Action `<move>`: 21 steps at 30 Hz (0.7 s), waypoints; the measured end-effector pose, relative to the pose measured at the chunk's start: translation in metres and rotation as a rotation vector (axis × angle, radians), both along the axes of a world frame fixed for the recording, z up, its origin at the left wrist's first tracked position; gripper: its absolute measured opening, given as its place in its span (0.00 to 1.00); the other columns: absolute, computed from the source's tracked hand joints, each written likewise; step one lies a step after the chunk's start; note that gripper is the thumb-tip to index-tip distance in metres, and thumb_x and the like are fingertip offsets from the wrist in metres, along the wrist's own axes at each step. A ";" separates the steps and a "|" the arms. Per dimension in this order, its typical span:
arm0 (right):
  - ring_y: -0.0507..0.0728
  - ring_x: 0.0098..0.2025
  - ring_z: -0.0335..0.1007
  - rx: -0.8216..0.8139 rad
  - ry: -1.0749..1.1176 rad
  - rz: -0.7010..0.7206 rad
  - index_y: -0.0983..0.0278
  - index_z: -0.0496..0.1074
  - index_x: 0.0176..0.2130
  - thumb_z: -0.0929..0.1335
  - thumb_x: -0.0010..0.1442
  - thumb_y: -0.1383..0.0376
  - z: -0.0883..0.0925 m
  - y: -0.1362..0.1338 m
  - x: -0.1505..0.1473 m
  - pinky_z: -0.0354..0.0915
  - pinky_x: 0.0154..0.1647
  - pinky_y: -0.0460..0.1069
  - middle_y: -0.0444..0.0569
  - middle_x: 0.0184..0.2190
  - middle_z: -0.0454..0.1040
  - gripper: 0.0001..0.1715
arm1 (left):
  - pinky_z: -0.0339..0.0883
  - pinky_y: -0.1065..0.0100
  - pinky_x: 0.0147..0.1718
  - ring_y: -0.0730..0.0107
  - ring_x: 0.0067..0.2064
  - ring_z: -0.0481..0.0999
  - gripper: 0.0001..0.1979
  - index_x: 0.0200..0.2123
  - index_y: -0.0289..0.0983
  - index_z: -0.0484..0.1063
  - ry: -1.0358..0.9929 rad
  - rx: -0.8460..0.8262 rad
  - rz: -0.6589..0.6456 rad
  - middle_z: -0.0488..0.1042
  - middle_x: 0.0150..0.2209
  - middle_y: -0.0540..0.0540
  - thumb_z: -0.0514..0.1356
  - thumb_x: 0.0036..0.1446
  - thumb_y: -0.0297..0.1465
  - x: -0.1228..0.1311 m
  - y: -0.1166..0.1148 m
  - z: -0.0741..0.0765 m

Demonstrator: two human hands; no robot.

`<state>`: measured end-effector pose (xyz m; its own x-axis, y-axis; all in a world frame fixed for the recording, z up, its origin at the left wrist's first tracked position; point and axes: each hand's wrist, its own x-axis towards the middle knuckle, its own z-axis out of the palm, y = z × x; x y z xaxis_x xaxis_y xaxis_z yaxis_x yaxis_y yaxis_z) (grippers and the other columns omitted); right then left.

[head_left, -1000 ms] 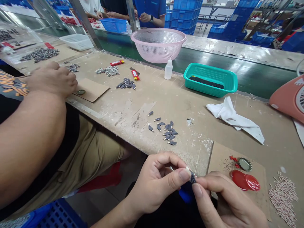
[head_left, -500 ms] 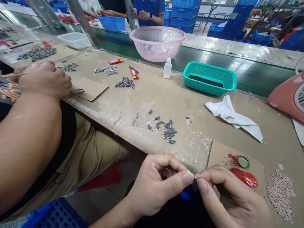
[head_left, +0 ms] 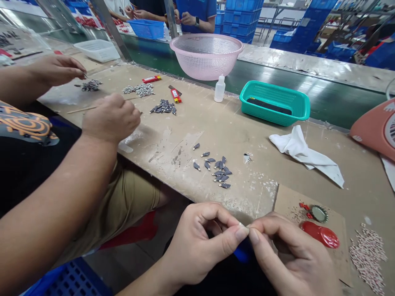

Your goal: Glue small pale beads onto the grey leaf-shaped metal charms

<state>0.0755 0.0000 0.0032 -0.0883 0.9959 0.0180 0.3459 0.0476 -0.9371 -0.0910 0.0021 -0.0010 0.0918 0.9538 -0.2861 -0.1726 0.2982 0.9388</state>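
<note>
My left hand [head_left: 212,244] is in a pinch at the table's front edge, thumb against index finger. A speck of pale white shows at its fingertips; the rest of that tiny piece is hidden. My right hand [head_left: 290,250] pinches right beside it, and the fingertips of both hands touch. What the right fingers hold is covered. Beyond my hands lies a loose group of small dark grey leaf-shaped pieces [head_left: 220,176] with pale tips. Near my right hand, a cardboard sheet [head_left: 288,199] bears a red glossy blob [head_left: 321,235] and a bottle cap [head_left: 319,213].
A co-worker's hand [head_left: 111,117] holds a thin stick at left. Small striped pieces [head_left: 367,257] are heaped at right. Farther back stand a white cloth [head_left: 304,150], green basket [head_left: 274,113], squeeze bottle [head_left: 219,89], pink colander [head_left: 206,61] and orange fan [head_left: 375,127].
My right hand has shifted slightly left, closing the small gap at the fingertips and covering the dark bit there. The co-worker's near hand moved right; their other hand has come to a small pile.
</note>
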 end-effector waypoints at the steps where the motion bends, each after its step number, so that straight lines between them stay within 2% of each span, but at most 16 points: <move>1: 0.51 0.24 0.68 0.010 -0.013 0.024 0.61 0.74 0.27 0.68 0.66 0.58 -0.001 0.003 -0.002 0.63 0.24 0.45 0.43 0.22 0.72 0.18 | 0.63 0.75 0.25 0.75 0.26 0.69 0.11 0.26 0.33 0.79 0.018 0.012 0.006 0.76 0.25 0.46 0.74 0.52 0.34 -0.004 0.000 -0.002; 3: 0.51 0.24 0.68 0.056 -0.058 0.085 0.60 0.75 0.28 0.68 0.67 0.58 -0.004 0.013 -0.005 0.63 0.24 0.45 0.42 0.22 0.73 0.17 | 0.65 0.76 0.24 0.76 0.25 0.69 0.12 0.27 0.33 0.80 0.035 0.037 0.045 0.76 0.24 0.47 0.73 0.54 0.35 -0.013 0.002 -0.006; 5: 0.52 0.26 0.71 0.171 -0.172 0.109 0.60 0.77 0.32 0.68 0.67 0.58 -0.011 0.024 -0.009 0.65 0.27 0.46 0.43 0.26 0.75 0.14 | 0.68 0.77 0.24 0.76 0.25 0.71 0.11 0.28 0.33 0.80 0.017 0.058 0.120 0.78 0.26 0.46 0.72 0.56 0.35 -0.025 0.005 -0.010; 7: 0.54 0.32 0.74 0.331 -0.379 0.078 0.60 0.78 0.39 0.68 0.68 0.59 -0.021 0.035 -0.013 0.67 0.32 0.48 0.45 0.31 0.78 0.10 | 0.72 0.77 0.25 0.72 0.29 0.76 0.10 0.28 0.33 0.79 -0.030 0.070 0.196 0.80 0.30 0.45 0.71 0.56 0.34 -0.035 0.009 -0.011; 10: 0.58 0.38 0.76 0.507 -0.704 0.039 0.62 0.77 0.48 0.67 0.69 0.60 -0.035 0.045 -0.021 0.65 0.36 0.51 0.49 0.36 0.80 0.12 | 0.74 0.75 0.22 0.66 0.33 0.79 0.09 0.29 0.34 0.77 -0.143 0.024 0.253 0.81 0.32 0.44 0.71 0.55 0.34 -0.043 0.014 -0.011; 12: 0.59 0.36 0.75 0.547 -0.801 0.046 0.62 0.77 0.46 0.67 0.69 0.61 -0.041 0.049 -0.026 0.63 0.35 0.52 0.49 0.36 0.79 0.11 | 0.71 0.76 0.18 0.68 0.29 0.77 0.09 0.32 0.35 0.76 -0.236 -0.028 0.267 0.79 0.31 0.46 0.70 0.54 0.34 -0.043 0.015 -0.010; 16: 0.56 0.33 0.73 0.584 -0.799 0.045 0.61 0.77 0.40 0.66 0.70 0.62 -0.045 0.051 -0.030 0.61 0.33 0.51 0.48 0.33 0.79 0.10 | 0.54 0.83 0.14 0.80 0.20 0.61 0.07 0.35 0.35 0.74 -0.343 -0.101 0.264 0.71 0.26 0.51 0.66 0.57 0.33 -0.037 0.014 -0.013; 21: 0.55 0.33 0.74 0.690 -0.701 -0.001 0.62 0.76 0.37 0.68 0.68 0.66 -0.039 0.045 -0.024 0.64 0.35 0.50 0.45 0.29 0.78 0.06 | 0.45 0.82 0.16 0.84 0.20 0.50 0.11 0.35 0.35 0.74 -0.274 -0.107 0.193 0.62 0.23 0.56 0.67 0.60 0.37 -0.027 0.014 -0.017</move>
<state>0.0510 0.0451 -0.0362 -0.3006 0.7868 0.5391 0.8132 0.5068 -0.2862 -0.1177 0.0161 -0.0180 0.0002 0.9269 -0.3754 -0.4769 0.3300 0.8146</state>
